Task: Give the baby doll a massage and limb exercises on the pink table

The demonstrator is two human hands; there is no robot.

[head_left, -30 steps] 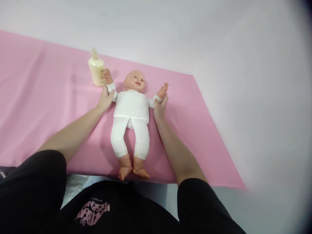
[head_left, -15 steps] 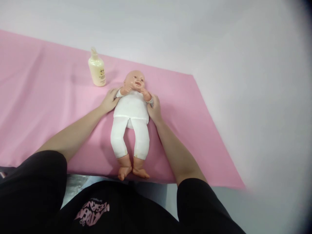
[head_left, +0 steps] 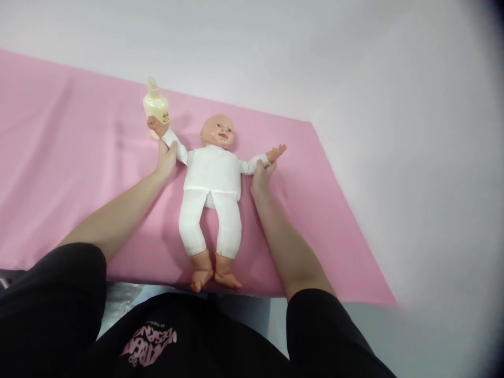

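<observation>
Your left hand (head_left: 166,159) grips the baby doll (head_left: 210,181) by its forearm sleeve, and your right hand (head_left: 261,177) closes around the doll's other forearm; both doll arms are spread wide. The doll, dressed in white, lies face up on a pink sheet (head_left: 71,157), feet toward you. A cream lotion bottle (head_left: 156,107) stands just beyond the doll's raised hand beside your left hand.

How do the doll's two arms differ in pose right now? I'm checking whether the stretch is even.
The doll's arm by the left hand reaches up and outward, its fist in front of the cream bottle. The arm by the right hand lies lower, nearer level, palm open. Both are straight, white-sleeved and gripped near the wrist.
</observation>
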